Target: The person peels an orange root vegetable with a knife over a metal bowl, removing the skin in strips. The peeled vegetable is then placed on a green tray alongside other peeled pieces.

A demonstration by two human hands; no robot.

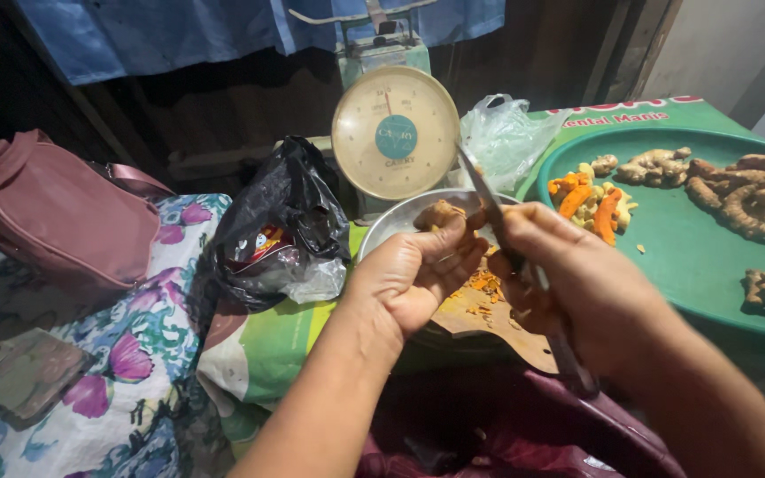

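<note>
My left hand (413,274) grips a knobbly brown root piece (442,215) above a metal bowl (391,223). My right hand (568,274) holds a knife (482,190), its blade pointing up and resting against the root. Orange peelings (482,288) lie on a wooden board (489,319) under my hands. A green round tray (692,257) to the right carries peeled orange and yellow pieces (588,199) and several unpeeled brown roots (745,199).
A dial kitchen scale (395,131) stands behind the bowl. A black plastic bag (281,221) and a clear bag (505,137) flank it. A pink handbag (59,217) and a phone (15,372) lie on the floral cloth at left.
</note>
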